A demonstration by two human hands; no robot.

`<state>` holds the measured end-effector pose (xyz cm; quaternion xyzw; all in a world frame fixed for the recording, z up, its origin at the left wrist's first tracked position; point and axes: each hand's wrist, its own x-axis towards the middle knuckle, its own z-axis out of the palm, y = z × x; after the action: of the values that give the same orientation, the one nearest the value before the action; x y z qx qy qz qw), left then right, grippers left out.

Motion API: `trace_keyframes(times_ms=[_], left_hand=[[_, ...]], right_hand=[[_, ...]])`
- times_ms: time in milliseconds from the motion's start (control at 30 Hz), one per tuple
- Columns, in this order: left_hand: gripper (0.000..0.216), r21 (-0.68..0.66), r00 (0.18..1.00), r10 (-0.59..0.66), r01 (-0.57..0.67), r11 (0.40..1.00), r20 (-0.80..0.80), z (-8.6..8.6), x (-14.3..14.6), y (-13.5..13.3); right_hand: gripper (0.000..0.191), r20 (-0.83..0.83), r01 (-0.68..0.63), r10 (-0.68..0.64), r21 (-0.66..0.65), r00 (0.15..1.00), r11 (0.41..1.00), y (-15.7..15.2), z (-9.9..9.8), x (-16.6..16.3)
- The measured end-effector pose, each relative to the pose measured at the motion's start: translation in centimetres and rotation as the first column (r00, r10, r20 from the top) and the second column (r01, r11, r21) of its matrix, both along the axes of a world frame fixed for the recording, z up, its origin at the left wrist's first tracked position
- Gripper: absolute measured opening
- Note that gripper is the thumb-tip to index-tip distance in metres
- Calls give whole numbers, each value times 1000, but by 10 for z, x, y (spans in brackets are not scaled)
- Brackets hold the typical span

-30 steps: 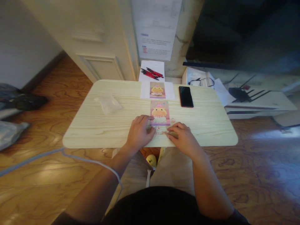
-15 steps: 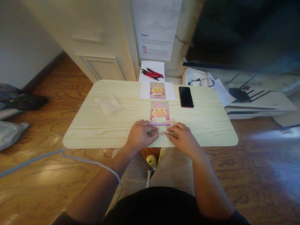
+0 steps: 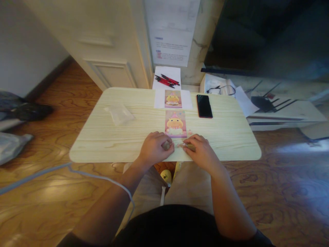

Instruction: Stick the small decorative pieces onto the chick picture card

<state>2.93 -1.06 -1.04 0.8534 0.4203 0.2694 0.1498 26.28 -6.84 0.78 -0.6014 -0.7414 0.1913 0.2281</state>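
On a pale wooden table (image 3: 108, 137) lies a pink picture of a yellow duck (image 3: 175, 124), with small pink pieces (image 3: 180, 145) just in front of it. My left hand (image 3: 153, 149) rests near the table's front edge, its fingers curled with the thumb pinched against them beside those pieces. My right hand (image 3: 200, 151) lies a little to the right, fingers closed in a pinch over a small piece. What either hand holds is too small to make out. A second, smaller duck picture (image 3: 172, 98) lies on a white sheet farther back.
A black phone (image 3: 204, 106) lies right of the pictures. A clear plastic bag (image 3: 118, 113) sits on the table's left part. Red and black pens (image 3: 166, 81) lie on paper behind the table. A low white shelf (image 3: 282, 115) with cables stands to the right.
My left hand has drawn back from the duck picture's lower left corner and curled into a pinch. My right hand has hardly moved.
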Motion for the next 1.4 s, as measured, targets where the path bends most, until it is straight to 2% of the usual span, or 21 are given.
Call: trace_keyframes(times_ms=[167, 267, 400, 633, 733, 800, 900, 967, 1167, 1400], left_hand=[[24, 11, 996, -73, 73, 997, -52, -2, 2, -1], [22, 8, 991, -109, 110, 994, -79, -2, 2, 0], [21, -12, 984, -152, 152, 988, -97, 0, 1, 1], [22, -28, 982, -160, 158, 987, -98, 1, 0, 2], [23, -11, 992, -106, 106, 994, -65, 2, 1, 1], [31, 10, 1000, -4, 5, 1000, -21, 2, 2, 1], [41, 20, 986, 165, -165, 986, 15, 2, 3, 2], [41, 11, 973, 230, -230, 973, -1, 0, 4, 3], [33, -14, 962, 265, -267, 964, -69, -2, 5, 4], [29, -31, 960, 275, -277, 960, -61, 1, 5, 3]], right_hand=[[18, 2, 1, -1, -1, 1000, 1000, 0, 1, -1], [16, -18, -5, 5, 0, 1000, 1000, 1, 2, -1], [13, -101, -33, 32, -7, 994, 999, 3, 2, -2], [6, -246, -18, -8, -100, 969, 995, 8, 0, -7], [11, -244, -44, 23, -79, 969, 996, 13, 1, -8], [15, -259, -48, 33, -51, 965, 998, 19, 2, -8], [13, -297, 17, -28, -39, 954, 999, 34, 3, -9], [11, -311, 63, -75, -48, 948, 997, 45, 2, -12], [10, -296, 85, -92, -36, 951, 996, 68, -6, -30], [12, -188, 69, -78, -55, 979, 996, 71, -5, -40]])
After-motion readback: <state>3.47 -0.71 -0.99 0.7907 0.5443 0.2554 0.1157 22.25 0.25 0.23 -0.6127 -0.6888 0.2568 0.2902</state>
